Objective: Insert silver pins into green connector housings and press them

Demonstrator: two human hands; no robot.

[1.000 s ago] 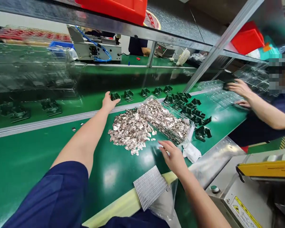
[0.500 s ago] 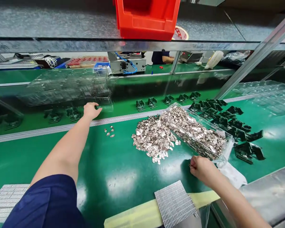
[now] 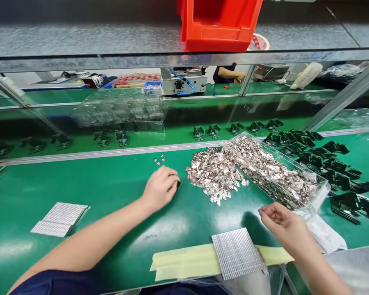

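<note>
Left hand (image 3: 161, 186) above the worktop (image 3: 126, 176), left of the metal-piece pile: fingers bent in and closed on a small dark part (image 3: 178, 185), mostly hidden by them, so shape unclear. Grip is at the fingertips, presumably because the part is small and the pile sits just beside.

Right hand (image 3: 285, 223) in front of the clear plastic box (image 3: 322, 193): thumb and index tips drawn together, other fingers loosely curled. Can't tell if they have hold of anything; a metal piece would be small enough to hide there.

Flat metal pieces: heap (image 3: 213, 174) on worktop, touching the box's left end; more inside the box. Looks placed so both are in easy reach of either hand, box walls likely there to stop scatter. A few strays (image 3: 158, 163) lie apart, beyond the left hand.

Black molded parts: cluster (image 3: 321, 164) right of box; spaced row (image 3: 214, 130) behind the metal rail (image 3: 135, 150), two more plus others further left. Even gaps probably keep them from snagging.

Silver ribbed block (image 3: 240, 252) overlaps yellow tape (image 3: 186, 262) at the near edge, maybe as a weight; second ribbed block (image 3: 60, 219) left. White wrapper (image 3: 327, 235) by the box.
</note>
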